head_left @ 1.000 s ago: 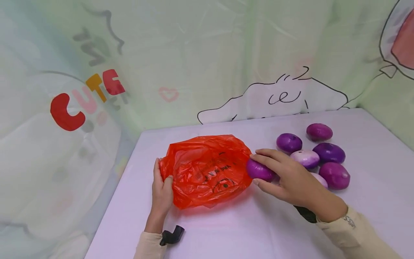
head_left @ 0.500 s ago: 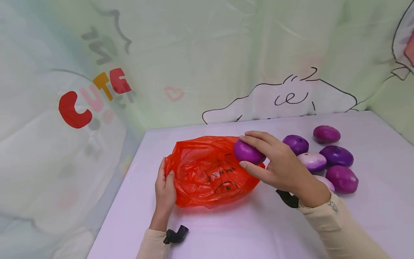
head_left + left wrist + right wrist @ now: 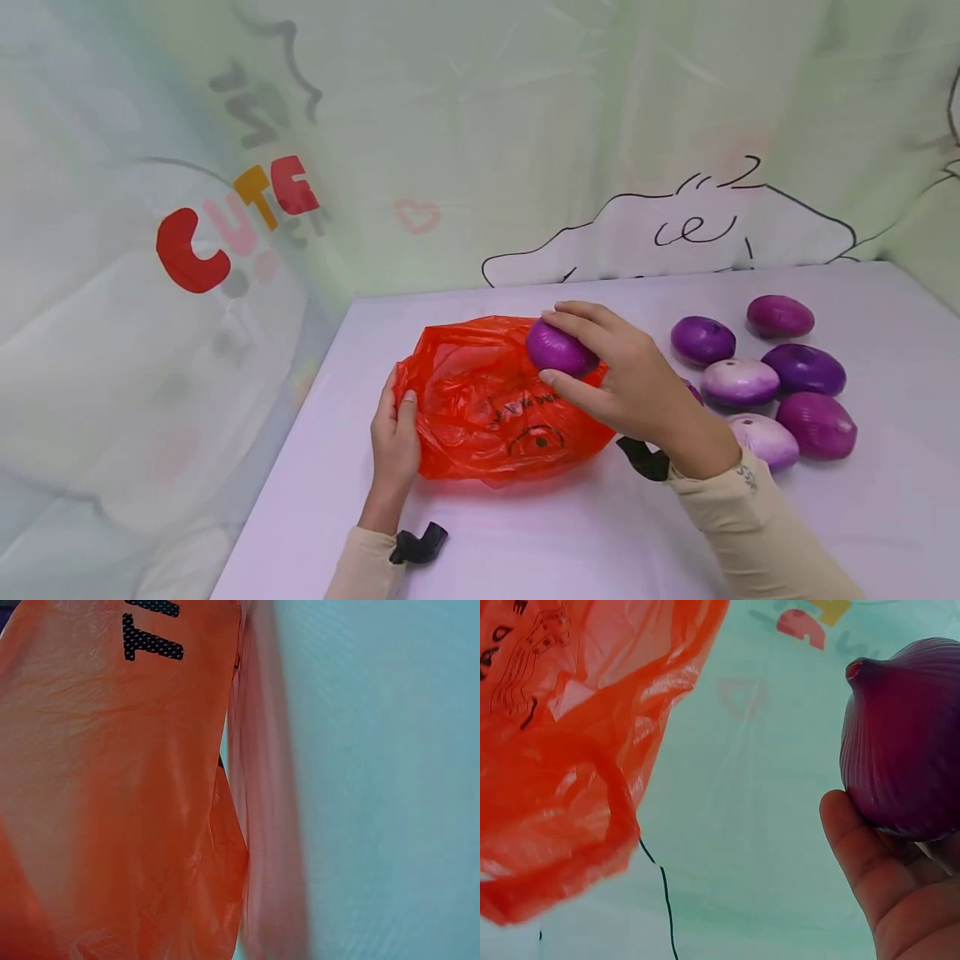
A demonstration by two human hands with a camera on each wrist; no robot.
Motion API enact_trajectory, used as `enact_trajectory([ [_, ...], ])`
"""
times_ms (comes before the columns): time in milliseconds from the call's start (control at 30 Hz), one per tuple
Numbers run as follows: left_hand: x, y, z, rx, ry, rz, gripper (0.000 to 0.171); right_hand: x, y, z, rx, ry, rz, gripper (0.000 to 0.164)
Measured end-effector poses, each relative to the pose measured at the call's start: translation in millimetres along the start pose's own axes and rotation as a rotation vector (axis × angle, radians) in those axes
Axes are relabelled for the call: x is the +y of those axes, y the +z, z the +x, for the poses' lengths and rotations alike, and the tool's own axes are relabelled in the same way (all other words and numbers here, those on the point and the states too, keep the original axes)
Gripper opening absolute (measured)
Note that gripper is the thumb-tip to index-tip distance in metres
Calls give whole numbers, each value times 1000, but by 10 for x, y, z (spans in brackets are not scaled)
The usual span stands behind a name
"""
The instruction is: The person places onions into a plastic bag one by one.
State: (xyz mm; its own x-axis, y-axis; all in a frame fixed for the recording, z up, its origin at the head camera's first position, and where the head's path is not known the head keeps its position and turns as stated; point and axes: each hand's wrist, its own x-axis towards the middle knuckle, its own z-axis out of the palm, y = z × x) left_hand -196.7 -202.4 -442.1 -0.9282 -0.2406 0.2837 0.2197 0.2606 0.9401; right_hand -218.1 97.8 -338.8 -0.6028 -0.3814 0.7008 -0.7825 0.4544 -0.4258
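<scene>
A red plastic bag [image 3: 468,408] with black print lies on the table, its wide mouth spread. My left hand [image 3: 395,442] grips the bag's left rim, thumb towards the mouth. In the left wrist view only the bag's side [image 3: 135,787] shows, without fingers. My right hand [image 3: 633,379] holds a purple onion [image 3: 558,348] over the bag's right part. The right wrist view shows this onion's pointed tip and ribbed skin [image 3: 907,742], apart from the bag's edge [image 3: 622,802].
Several more onions lie right of the bag, among them a dark purple one [image 3: 804,370], a white-and-purple one [image 3: 741,382] and a magenta one [image 3: 780,317]. One is mostly hidden behind my right hand. A printed curtain [image 3: 450,150] hangs behind the table [image 3: 570,542].
My right hand has lifted the onion from beside the bag's right edge and carried it left, over the bag. The left hand keeps its grip. The head view has shifted slightly.
</scene>
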Motion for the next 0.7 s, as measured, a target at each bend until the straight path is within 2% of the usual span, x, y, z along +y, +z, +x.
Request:
enact_trajectory([
  [333,-7,13,-8,-2,14,8,54,29,167,-3,-32,21,37,58],
  [700,-54,5,0,-13,55,12,53,64,365,-13,-129,69,77,58],
])
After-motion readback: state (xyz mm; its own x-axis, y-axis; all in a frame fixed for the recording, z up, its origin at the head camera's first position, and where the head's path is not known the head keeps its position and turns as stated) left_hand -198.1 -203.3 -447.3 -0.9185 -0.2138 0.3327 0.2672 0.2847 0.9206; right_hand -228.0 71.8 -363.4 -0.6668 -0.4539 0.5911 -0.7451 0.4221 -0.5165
